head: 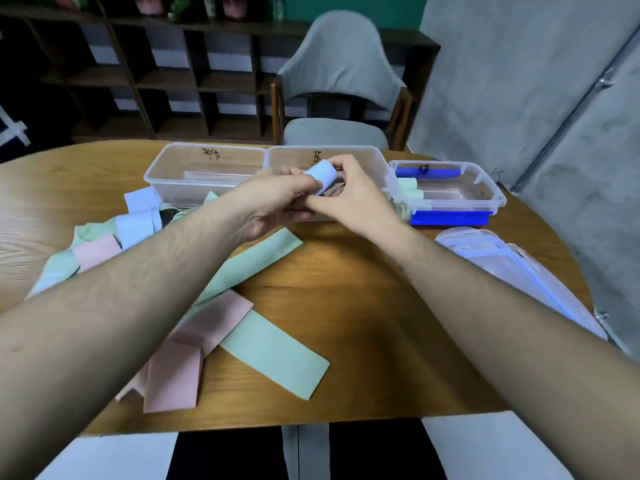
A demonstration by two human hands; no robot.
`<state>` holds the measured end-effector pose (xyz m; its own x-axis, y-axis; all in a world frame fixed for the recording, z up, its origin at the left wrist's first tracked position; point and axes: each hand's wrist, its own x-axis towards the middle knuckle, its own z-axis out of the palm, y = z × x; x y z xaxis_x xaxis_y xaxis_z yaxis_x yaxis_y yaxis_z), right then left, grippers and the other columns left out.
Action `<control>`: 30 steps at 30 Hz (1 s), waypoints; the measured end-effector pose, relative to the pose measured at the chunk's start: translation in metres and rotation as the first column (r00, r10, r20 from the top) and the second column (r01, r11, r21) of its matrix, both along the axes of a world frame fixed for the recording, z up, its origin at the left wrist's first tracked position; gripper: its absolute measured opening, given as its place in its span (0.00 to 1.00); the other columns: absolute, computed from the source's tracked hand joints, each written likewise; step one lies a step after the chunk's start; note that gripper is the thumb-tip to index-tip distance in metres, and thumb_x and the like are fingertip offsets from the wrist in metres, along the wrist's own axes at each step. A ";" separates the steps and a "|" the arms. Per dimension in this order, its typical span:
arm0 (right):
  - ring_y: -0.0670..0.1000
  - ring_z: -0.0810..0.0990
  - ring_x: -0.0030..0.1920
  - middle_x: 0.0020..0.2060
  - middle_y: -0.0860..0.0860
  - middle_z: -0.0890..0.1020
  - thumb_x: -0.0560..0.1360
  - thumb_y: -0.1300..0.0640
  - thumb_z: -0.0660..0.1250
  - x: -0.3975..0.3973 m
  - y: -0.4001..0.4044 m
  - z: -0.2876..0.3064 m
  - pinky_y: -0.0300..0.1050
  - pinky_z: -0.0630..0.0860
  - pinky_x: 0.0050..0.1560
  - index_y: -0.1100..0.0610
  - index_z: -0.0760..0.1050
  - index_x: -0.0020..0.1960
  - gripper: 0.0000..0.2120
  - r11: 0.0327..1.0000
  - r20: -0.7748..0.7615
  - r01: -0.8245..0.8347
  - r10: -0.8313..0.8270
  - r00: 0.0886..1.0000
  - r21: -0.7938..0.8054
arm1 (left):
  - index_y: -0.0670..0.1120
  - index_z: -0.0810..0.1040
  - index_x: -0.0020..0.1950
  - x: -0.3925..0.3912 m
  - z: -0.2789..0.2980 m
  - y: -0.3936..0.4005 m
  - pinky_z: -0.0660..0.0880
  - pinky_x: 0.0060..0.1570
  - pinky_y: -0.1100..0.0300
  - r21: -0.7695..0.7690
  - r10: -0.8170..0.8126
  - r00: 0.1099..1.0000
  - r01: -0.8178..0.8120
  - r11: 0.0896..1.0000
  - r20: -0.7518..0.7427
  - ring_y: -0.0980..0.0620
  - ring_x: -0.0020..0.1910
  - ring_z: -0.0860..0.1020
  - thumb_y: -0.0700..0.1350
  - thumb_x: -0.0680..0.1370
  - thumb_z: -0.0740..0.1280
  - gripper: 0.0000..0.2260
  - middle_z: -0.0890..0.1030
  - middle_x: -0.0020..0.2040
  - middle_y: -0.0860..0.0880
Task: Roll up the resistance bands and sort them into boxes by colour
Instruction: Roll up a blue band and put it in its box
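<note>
Item in hand: pale blue band (320, 176), wound into a tight roll and pinched between both hands; left hand (277, 202) curled under and behind it, right hand (349, 195) closed over its far end with thumb and fingers. Position: held in the air just above the middle clear box (377, 161), directly beyond the hands. Step: rolling apparently complete, though any loose tail lies hidden behind the fingers. Next move: keep the roll pinched so it does not spring open, pick the box for blue, lower and release. To the left of the hands: empty-looking clear box (162, 168). To the right: blue-clipped box (485, 188) with a pale green roll (410, 187) at its near corner. Nearer than the hands, on the worktop (363, 323): unrolled green bands (277, 355), pink bands (180, 368) and blue bands (138, 216); sorting judged barely begun.
</note>
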<state>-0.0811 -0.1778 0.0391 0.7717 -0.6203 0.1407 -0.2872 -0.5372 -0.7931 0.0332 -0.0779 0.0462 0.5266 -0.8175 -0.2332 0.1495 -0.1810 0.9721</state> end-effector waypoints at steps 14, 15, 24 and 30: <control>0.45 0.81 0.34 0.38 0.50 0.82 0.72 0.61 0.75 0.071 -0.080 0.006 0.41 0.79 0.40 0.56 0.79 0.54 0.11 0.964 -0.158 -0.090 0.132 0.979 0.250 | 0.52 0.77 0.58 0.093 -0.003 -0.041 0.67 0.34 0.66 0.267 -0.258 0.665 0.091 0.960 0.701 0.54 0.36 0.71 0.45 0.77 0.72 0.11 0.75 0.39 0.52; 0.45 0.81 0.34 0.38 0.51 0.82 0.72 0.62 0.75 0.076 -0.082 0.005 0.41 0.80 0.41 0.56 0.79 0.53 0.11 0.965 -0.181 -0.094 0.140 0.973 0.243 | 0.52 0.76 0.59 0.097 -0.004 -0.043 0.67 0.34 0.67 0.302 -0.293 0.624 0.095 0.949 0.725 0.54 0.37 0.71 0.47 0.77 0.72 0.12 0.74 0.38 0.53; 0.49 0.80 0.38 0.40 0.53 0.83 0.70 0.63 0.76 0.112 -0.086 -0.019 0.44 0.77 0.42 0.55 0.79 0.47 0.09 0.983 -0.386 -0.099 0.153 0.910 0.157 | 0.59 0.78 0.64 0.124 -0.015 -0.064 0.59 0.64 0.48 0.515 -0.503 0.121 -0.109 0.850 0.856 0.48 0.66 0.65 0.52 0.82 0.58 0.13 0.80 0.56 0.55; 0.49 0.76 0.39 0.38 0.48 0.80 0.71 0.59 0.75 0.128 -0.082 -0.032 0.42 0.73 0.42 0.52 0.78 0.46 0.07 0.995 -0.472 -0.102 0.090 0.877 0.000 | 0.59 0.77 0.65 0.124 -0.020 -0.070 0.59 0.61 0.48 0.589 -0.596 0.003 -0.151 0.794 0.803 0.49 0.64 0.66 0.51 0.81 0.59 0.14 0.78 0.50 0.56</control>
<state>0.0465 -0.2603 0.0076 0.8062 -0.5407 -0.2401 -0.5692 -0.5984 -0.5639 0.1573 -0.1482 0.0263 0.3557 -0.9338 -0.0384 -0.9331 -0.3525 -0.0713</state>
